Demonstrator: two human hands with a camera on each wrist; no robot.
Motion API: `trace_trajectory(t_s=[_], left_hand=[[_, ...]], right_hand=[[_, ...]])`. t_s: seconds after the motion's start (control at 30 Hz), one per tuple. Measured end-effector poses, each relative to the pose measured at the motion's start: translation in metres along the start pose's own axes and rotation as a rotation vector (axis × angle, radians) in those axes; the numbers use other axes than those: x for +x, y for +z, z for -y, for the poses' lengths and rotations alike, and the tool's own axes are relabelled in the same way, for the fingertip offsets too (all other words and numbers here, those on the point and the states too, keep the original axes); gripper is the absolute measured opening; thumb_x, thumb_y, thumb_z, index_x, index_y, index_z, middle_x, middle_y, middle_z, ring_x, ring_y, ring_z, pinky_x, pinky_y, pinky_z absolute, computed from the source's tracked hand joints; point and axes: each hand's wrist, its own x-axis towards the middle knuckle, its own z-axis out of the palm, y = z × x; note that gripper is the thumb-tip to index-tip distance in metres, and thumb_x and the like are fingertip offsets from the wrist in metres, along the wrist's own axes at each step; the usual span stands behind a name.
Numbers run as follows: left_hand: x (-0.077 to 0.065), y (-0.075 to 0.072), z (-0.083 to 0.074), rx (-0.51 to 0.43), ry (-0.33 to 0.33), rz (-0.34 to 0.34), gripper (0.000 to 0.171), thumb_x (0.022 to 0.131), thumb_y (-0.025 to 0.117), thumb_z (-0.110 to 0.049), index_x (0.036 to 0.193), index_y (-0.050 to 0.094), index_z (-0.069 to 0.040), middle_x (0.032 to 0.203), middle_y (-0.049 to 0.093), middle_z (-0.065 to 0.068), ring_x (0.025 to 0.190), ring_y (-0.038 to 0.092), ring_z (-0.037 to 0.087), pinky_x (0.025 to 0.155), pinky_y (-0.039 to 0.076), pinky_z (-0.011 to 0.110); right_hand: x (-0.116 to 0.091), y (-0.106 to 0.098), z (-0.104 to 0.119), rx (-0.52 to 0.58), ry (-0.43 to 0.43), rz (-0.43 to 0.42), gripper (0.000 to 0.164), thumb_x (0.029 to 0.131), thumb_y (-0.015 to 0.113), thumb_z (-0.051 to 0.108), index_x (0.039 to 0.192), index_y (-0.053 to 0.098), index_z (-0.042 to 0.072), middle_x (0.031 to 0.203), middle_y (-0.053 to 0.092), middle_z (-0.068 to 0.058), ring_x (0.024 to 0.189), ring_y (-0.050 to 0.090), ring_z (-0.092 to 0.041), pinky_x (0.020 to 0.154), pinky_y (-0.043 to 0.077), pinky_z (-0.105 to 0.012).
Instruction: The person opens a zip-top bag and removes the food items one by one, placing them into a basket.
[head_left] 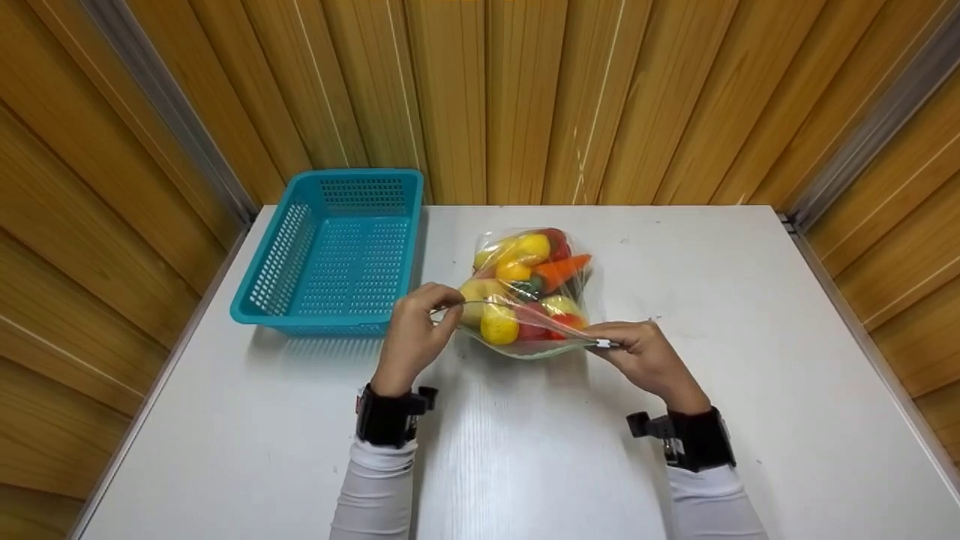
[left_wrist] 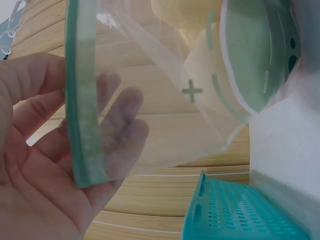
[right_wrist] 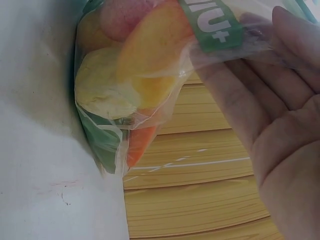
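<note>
A clear zip bag (head_left: 540,351) full of fruit and vegetables lies on the table, its mouth towards me. Inside are an orange carrot (head_left: 566,271), a yellow lemon-like fruit (head_left: 499,325) and several other red, yellow and green pieces. My left hand (head_left: 414,334) pinches the left corner of the mouth. In the left wrist view, its fingers show through the film behind the green zip strip (left_wrist: 75,115). At the right corner, my right hand (head_left: 646,354) grips the bag's edge between thumb and fingers, beside a white zip slider (head_left: 603,343). The mouth stands partly apart.
A turquoise perforated basket (head_left: 326,321) with nothing in it stands at the back left, close to my left hand. The white table (head_left: 525,465) is bounded by wood-patterned walls (head_left: 517,105) at the back and sides.
</note>
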Motion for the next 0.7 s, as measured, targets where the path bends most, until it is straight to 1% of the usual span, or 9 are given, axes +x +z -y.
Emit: trace_trajectory(t_s=[0.07, 0.2, 0.27, 0.3, 0.33, 0.4, 0.5, 0.6, 0.7], left_hand=[[0.001, 0.0, -0.004, 0.042, 0.028, -0.023, 0.01, 0.088, 0.073, 0.006, 0.095, 0.076, 0.0, 0.094, 0.074, 0.011, 0.09, 0.071, 0.025, 0.082, 0.06, 0.041], [0.0, 0.002, -0.016, 0.133, 0.077, -0.069, 0.013, 0.084, 0.076, 0.007, 0.092, 0.075, -0.003, 0.093, 0.07, 0.007, 0.091, 0.067, 0.024, 0.079, 0.058, 0.037], [-0.001, 0.004, -0.024, 0.151, 0.113, -0.081, 0.013, 0.084, 0.077, 0.008, 0.09, 0.075, -0.004, 0.091, 0.068, 0.006, 0.089, 0.064, 0.022, 0.076, 0.056, 0.035], [-0.001, 0.005, -0.028, 0.148, 0.134, -0.076, 0.012, 0.084, 0.077, 0.007, 0.088, 0.075, -0.004, 0.09, 0.066, 0.006, 0.087, 0.063, 0.022, 0.074, 0.055, 0.034], [-0.002, 0.006, -0.032, 0.139, 0.158, -0.062, 0.012, 0.085, 0.077, 0.007, 0.087, 0.075, -0.004, 0.09, 0.066, 0.006, 0.087, 0.063, 0.021, 0.075, 0.056, 0.033], [-0.004, 0.009, -0.039, 0.11, 0.197, -0.011, 0.011, 0.086, 0.077, 0.006, 0.086, 0.076, -0.005, 0.089, 0.066, 0.005, 0.085, 0.063, 0.02, 0.076, 0.057, 0.032], [-0.006, 0.015, -0.045, 0.087, 0.22, 0.098, 0.01, 0.087, 0.077, 0.004, 0.086, 0.078, -0.006, 0.089, 0.068, 0.004, 0.083, 0.063, 0.017, 0.076, 0.057, 0.03], [-0.007, 0.022, -0.047, 0.122, 0.217, 0.172, 0.011, 0.088, 0.076, 0.003, 0.084, 0.078, -0.007, 0.084, 0.068, 0.001, 0.078, 0.061, 0.014, 0.071, 0.055, 0.028], [-0.007, 0.03, -0.046, 0.18, 0.213, 0.191, 0.015, 0.088, 0.073, 0.003, 0.079, 0.076, -0.008, 0.076, 0.064, 0.0, 0.072, 0.057, 0.012, 0.065, 0.052, 0.027]], right_hand=[[0.001, 0.0, 0.001, 0.0, -0.014, -0.014, 0.022, 0.084, 0.074, -0.015, 0.104, 0.079, -0.006, 0.102, 0.077, -0.023, 0.101, 0.069, -0.003, 0.086, 0.053, -0.013], [0.003, 0.002, 0.001, -0.007, -0.026, -0.032, 0.022, 0.084, 0.074, -0.015, 0.103, 0.079, -0.006, 0.1, 0.077, -0.022, 0.1, 0.069, -0.002, 0.086, 0.054, -0.013], [0.003, 0.002, 0.001, -0.012, -0.02, -0.037, 0.022, 0.083, 0.074, -0.015, 0.102, 0.079, -0.006, 0.1, 0.077, -0.022, 0.099, 0.069, -0.001, 0.085, 0.053, -0.012], [0.003, 0.002, 0.001, -0.017, -0.018, -0.039, 0.022, 0.083, 0.075, -0.015, 0.102, 0.079, -0.006, 0.1, 0.077, -0.021, 0.099, 0.068, -0.001, 0.085, 0.053, -0.012], [0.003, 0.002, 0.001, -0.02, -0.014, -0.04, 0.022, 0.083, 0.075, -0.015, 0.102, 0.079, -0.006, 0.1, 0.077, -0.021, 0.099, 0.068, 0.0, 0.084, 0.054, -0.012], [0.003, 0.002, 0.002, -0.022, -0.008, -0.042, 0.022, 0.083, 0.075, -0.016, 0.102, 0.079, -0.006, 0.1, 0.077, -0.021, 0.098, 0.068, 0.0, 0.083, 0.054, -0.012], [0.002, 0.002, 0.001, -0.017, -0.006, -0.044, 0.023, 0.083, 0.074, -0.016, 0.103, 0.079, -0.006, 0.1, 0.077, -0.021, 0.098, 0.068, -0.001, 0.082, 0.054, -0.012], [0.002, 0.001, 0.001, -0.014, -0.017, -0.047, 0.023, 0.083, 0.074, -0.016, 0.103, 0.079, -0.005, 0.1, 0.077, -0.021, 0.098, 0.069, -0.001, 0.082, 0.054, -0.012], [0.001, 0.001, 0.0, -0.017, -0.034, -0.05, 0.023, 0.083, 0.074, -0.016, 0.102, 0.079, -0.004, 0.1, 0.077, -0.02, 0.098, 0.069, -0.001, 0.082, 0.054, -0.012]])
